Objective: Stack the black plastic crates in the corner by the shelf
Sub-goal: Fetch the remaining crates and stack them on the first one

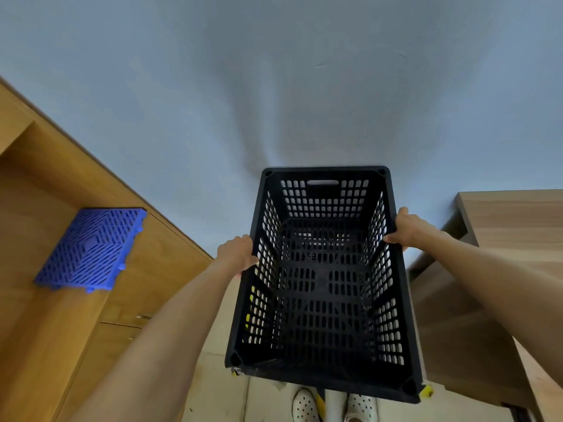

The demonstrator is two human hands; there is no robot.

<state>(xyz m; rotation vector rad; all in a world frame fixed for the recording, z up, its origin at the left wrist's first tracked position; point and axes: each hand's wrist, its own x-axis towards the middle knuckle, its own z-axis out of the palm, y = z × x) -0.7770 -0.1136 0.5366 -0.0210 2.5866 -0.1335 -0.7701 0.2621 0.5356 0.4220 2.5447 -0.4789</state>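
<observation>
My left hand and right hand grip the long rims of the black crate, held open side up before the blue wall. A blue grid panel lies on the wooden shelf to my left.

Black plastic crate: black all over, walls & floor in a grid of small rounded slots, pale wall/floor showing thru. Yellow bits at its lower corners & behind left wall, can't tell what. Blue perforated panel: bright blue, slotted in nested diamond pattern. Wooden shelf unit: warm honey-brown wood grain. Wooden desk: duller grey-brown grain. Wall: pale blue-grey, plain. Floor: cream. Shoes: white w/ small dark holes.
</observation>
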